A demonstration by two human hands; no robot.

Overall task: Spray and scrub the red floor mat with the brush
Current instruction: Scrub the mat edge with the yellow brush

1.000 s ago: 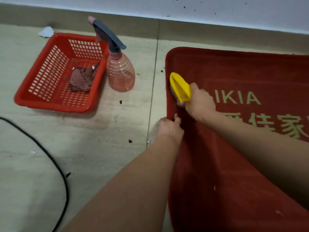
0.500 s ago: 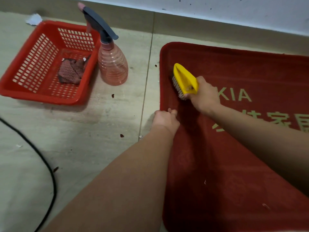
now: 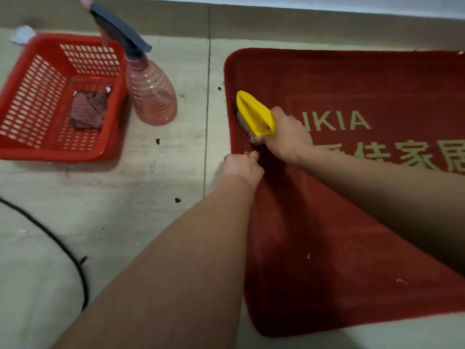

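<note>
Brush [image 3: 255, 113] slid toward mat [image 3: 352, 222] edge — right hand [image 3: 286, 139] grips brush, left hand [image 3: 242, 167] pinches mat — spray bottle [image 3: 151, 96], basket [image 3: 50, 155] beyond.

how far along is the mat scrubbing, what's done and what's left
Done, seemingly: spraying, since the spray bottle stands on the floor, in neither hand. In hand: the right hand holds the yellow brush bristles-down near the left edge of the red mat while the left hand grips that edge. Left: pale specks lie on its near part; how much is scrubbed I cannot tell.
</note>
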